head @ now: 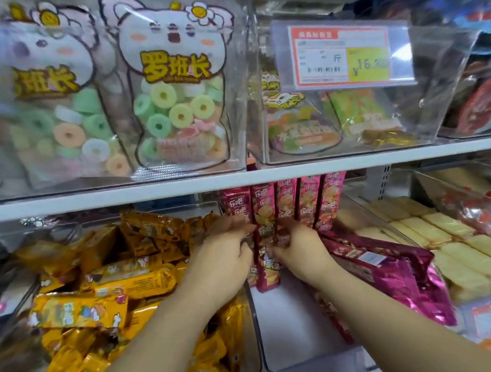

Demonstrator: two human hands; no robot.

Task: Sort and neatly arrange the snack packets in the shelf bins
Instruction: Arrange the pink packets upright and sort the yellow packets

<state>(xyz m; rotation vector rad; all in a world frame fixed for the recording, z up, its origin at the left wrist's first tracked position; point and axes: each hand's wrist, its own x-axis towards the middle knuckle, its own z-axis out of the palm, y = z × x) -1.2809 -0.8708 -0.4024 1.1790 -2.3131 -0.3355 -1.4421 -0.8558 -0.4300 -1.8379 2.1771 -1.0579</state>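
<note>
Mid-step, seemingly: lining up pink packets point(309, 197) in the middle bin point(294, 319). Gripping the front packet point(266, 275) with left hand point(226, 253) and right hand point(299, 252), fingers curled round it. Just beyond the fingertips, five standing. Right of the right hand, one big pink bag point(390, 270), flat. Left of the left hand, yellow packets point(114, 281), too heaped to count. Next, likely: pushing back flush, upright.

Two hands, the left hand point(224, 250) and the right hand point(300, 251), share one pink snack packet point(268, 272). Five more pink packets point(309, 200) stand just behind them. One magenta bag point(390, 267) lies right of the right hand, and two bunny candy bags point(172, 96) stand above.
</note>
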